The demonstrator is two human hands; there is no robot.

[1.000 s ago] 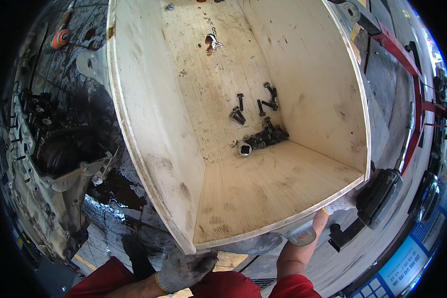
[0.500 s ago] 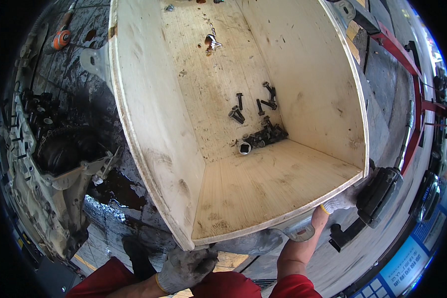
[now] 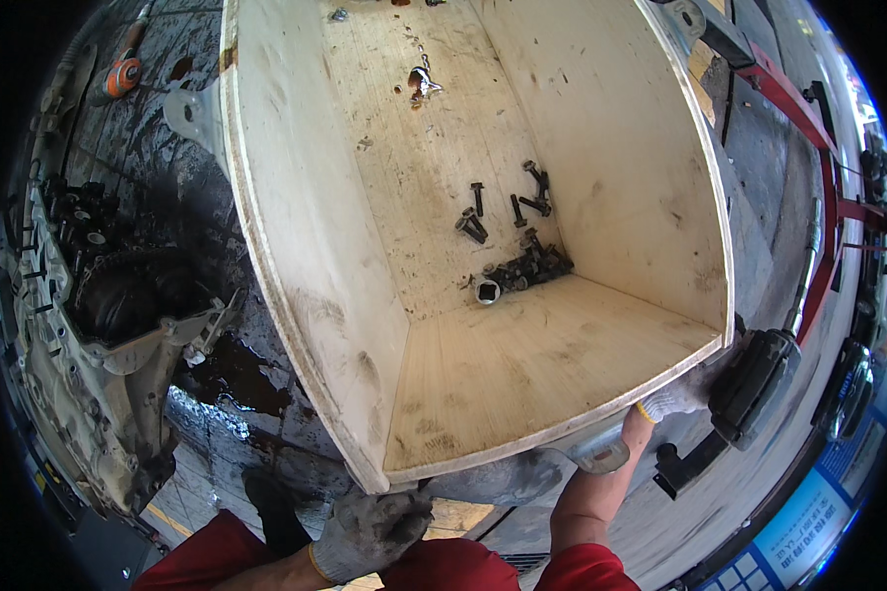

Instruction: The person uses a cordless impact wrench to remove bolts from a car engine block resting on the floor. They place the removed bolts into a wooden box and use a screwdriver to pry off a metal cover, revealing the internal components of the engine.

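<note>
Left hand (image 3: 370,530) by box's (image 3: 552,369) near-left corner, right hand (image 3: 678,394) by near-right; both grips unclear. Box's long axis points away.

The near side of the wooden box (image 3: 503,460) is slightly farther forward of the left hand (image 3: 370,537) than a second ago. The near bracket (image 3: 604,453) has shifted forward too, baring a little more forearm behind the right hand (image 3: 675,396). Well ahead of the left hand, leftward, the side bracket (image 3: 189,119) has edged forward and rightward.
</note>
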